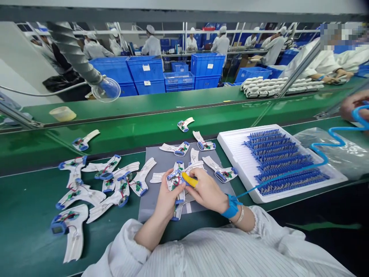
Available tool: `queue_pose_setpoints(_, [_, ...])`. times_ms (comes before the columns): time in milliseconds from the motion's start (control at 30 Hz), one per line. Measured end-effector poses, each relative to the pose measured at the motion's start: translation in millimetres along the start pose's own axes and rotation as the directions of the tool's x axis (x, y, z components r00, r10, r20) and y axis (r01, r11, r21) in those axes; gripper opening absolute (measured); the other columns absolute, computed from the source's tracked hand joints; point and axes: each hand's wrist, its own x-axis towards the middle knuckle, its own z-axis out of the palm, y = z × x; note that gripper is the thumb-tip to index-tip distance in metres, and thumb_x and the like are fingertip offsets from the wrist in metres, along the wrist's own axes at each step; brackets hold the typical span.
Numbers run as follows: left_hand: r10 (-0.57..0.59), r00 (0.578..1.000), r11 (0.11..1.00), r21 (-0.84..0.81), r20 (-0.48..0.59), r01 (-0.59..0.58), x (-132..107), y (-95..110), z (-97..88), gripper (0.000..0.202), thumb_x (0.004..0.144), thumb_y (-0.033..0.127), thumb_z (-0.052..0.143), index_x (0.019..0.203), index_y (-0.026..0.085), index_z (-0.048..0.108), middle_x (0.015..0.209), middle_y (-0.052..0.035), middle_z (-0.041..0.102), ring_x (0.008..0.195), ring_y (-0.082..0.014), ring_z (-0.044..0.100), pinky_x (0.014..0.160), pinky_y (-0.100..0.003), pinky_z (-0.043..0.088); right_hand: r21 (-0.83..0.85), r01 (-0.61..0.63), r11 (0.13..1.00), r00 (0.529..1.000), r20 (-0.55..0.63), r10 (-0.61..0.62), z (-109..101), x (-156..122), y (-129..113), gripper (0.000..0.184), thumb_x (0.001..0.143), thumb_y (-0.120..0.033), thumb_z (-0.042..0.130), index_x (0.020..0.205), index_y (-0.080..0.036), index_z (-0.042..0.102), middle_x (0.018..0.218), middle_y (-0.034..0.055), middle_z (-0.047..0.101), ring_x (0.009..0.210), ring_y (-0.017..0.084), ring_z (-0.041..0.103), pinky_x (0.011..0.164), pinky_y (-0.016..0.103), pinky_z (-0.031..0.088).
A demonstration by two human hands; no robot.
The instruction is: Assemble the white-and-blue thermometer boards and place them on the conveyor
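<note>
Held housing (174, 183): Sits over the grey mat (152, 200), between both hands, open side up, wiring and green board exposed.
Heading: Points blue-rimmed end away from the body; slants slightly, higher on the right along the far edge.
Long axis: Largely covered by fingers and crowded by nearby housings; cannot tell the handle direction.
Left hand (166, 198): Grips the held housing firmly from the left and near sides, between thumb and fingers.
Right hand (209, 190): Meets the right side of the held housing, thumb and forefinger drawn close together; cannot tell the exact contents of the pinch.
Finger cover (188, 179): Yellow, fitted on the right forefinger, directed left.
Wrist strap (231, 207): Blue, worn on the right wrist, joined to a blue cord (319, 148) passing over the tray.
Mat housings (221, 169): Lie around the hands at mixed angles; at far right, set diagonally, blue end near right, handle far left.
Table housings (75, 238): Clustered on the green table (25, 215), left of the mat; nearest one set with display left, handle toward the body.
Conveyor housings (185, 124): Two, well apart, on the green conveyor (144, 121); blue ends lower left, handles upper right.
Foam tray (230, 148): White, right of the mat, loaded with rows of blue parts (278, 163).
Co-worker's hand (354, 105): At the right edge, beside the cord coils.
</note>
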Motion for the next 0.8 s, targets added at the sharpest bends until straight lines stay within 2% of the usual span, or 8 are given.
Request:
queue_pose_setpoints(133, [-0.015, 1.0, 0.999, -0.035, 0.004, 0.015, 0, -2, 0.4, 0.063, 0.057, 0.017, 0.074, 0.112, 0.024, 0.044, 0.095, -0.0005, 0.062, 0.081, -0.0128, 0.059, 0.078, -0.026, 0.045, 0.084, 0.024, 0.996, 0.999, -0.032, -0.022, 1, -1, 4, 0.019, 0.084, -0.025, 0.051, 0.098, -0.013, 0.056, 0.095, 0.0104, 0.05, 0.089, 0.021, 0.048, 0.078, 0.036, 0.046])
queue_pose_setpoints(233, [0.007, 1.0, 1.0, -0.021, -0.003, -0.007, -1, -4, 0.5, 0.058, 0.057, 0.016, 0.073, 0.107, 0.023, 0.045, 0.093, 0.0005, 0.061, 0.079, -0.012, 0.059, 0.077, -0.025, 0.044, 0.087, 0.033, 0.996, 0.997, -0.065, -0.027, 3, -3, 6, 0.018, 0.084, -0.025, 0.05, 0.098, -0.015, 0.057, 0.092, 0.0084, 0.051, 0.087, 0.019, 0.049, 0.074, 0.032, 0.046])
queue_pose_setpoints(333, [0.015, 1.0, 1.0, 0.009, -0.024, -0.015, 0, -9, -0.1, 0.053, 0.056, 0.015, 0.071, 0.102, 0.022, 0.046, 0.089, 0.0013, 0.06, 0.074, -0.0115, 0.058, 0.073, -0.024, 0.044, -0.024, 0.011, 1.0, 1.0, -0.023, -0.011, 2, -5, 6, 0.019, 0.086, -0.029, 0.049, 0.096, -0.015, 0.058, 0.091, 0.0078, 0.052, 0.082, 0.018, 0.05, 0.067, 0.03, 0.045])
queue_pose_setpoints(467, [0.018, 0.999, 0.997, 0.07, -0.048, -0.015, 2, -18, -3.5, 0.049, 0.059, 0.015, 0.068, 0.101, 0.021, 0.045, 0.087, 0.0008, 0.06, 0.074, -0.0124, 0.058, 0.073, -0.026, 0.044, -0.22, 0.086, 0.972, 0.987, 0.148, -0.054, -4, -3, 1, 0.019, 0.085, -0.031, 0.051, 0.09, -0.015, 0.06, 0.094, 0.0093, 0.053, 0.086, 0.022, 0.047, 0.065, 0.033, 0.043])
queue_pose_setpoints(567, [0.086, 0.995, 0.985, 0.157, -0.059, -0.076, 0, -21, -6.0, 0.046, 0.06, 0.017, 0.068, 0.101, 0.021, 0.047, 0.091, -0.0001, 0.059, 0.078, -0.0134, 0.058, 0.077, -0.026, 0.044, -0.307, 0.128, 0.943, 0.973, 0.221, -0.06, -7, -3, -7, 0.016, 0.084, -0.027, 0.054, 0.088, -0.014, 0.06, 0.091, 0.0099, 0.053, 0.086, 0.024, 0.046, 0.068, 0.037, 0.042])
queue_pose_setpoints(667, [0.172, 0.981, 0.954, 0.263, -0.092, -0.143, -2, -15, -4.2, 0.045, 0.06, 0.021, 0.07, 0.101, 0.021, 0.049, 0.09, 0.0002, 0.059, 0.077, -0.0132, 0.057, 0.074, -0.025, 0.045, -0.36, 0.107, 0.927, 0.975, 0.219, -0.028, -10, -4, -15, 0.02, 0.084, -0.026, 0.053, 0.099, -0.013, 0.058, 0.091, 0.009, 0.053, 0.086, 0.024, 0.046, 0.068, 0.038, 0.04])
queue_pose_setpoints(733, [0.127, 0.982, 0.965, 0.247, -0.14, -0.09, -1, -9, -0.4, 0.051, 0.058, 0.023, 0.073, 0.103, 0.022, 0.049, 0.087, 0.0011, 0.059, 0.072, -0.0122, 0.057, 0.067, -0.022, 0.046, -0.349, 0.133, 0.928, 0.973, 0.222, -0.056, -15, 0, -14, 0.027, 0.084, -0.032, 0.054, 0.103, -0.014, 0.056, 0.095, 0.0085, 0.053, 0.088, 0.024, 0.046, 0.07, 0.038, 0.039])
queue_pose_setpoints(800, [0.011, 0.99, 0.984, 0.175, -0.14, 0.014, 2, -1, 4.4, 0.058, 0.055, 0.023, 0.076, 0.106, 0.024, 0.048, 0.085, 0.002, 0.059, 0.067, -0.0113, 0.058, 0.061, -0.021, 0.047, -0.302, 0.147, 0.942, 0.98, 0.174, -0.097, -28, 8, -6, 0.036, 0.082, -0.041, 0.054, 0.107, -0.015, 0.056, 0.103, 0.0087, 0.053, 0.094, 0.024, 0.045, 0.075, 0.038, 0.039])
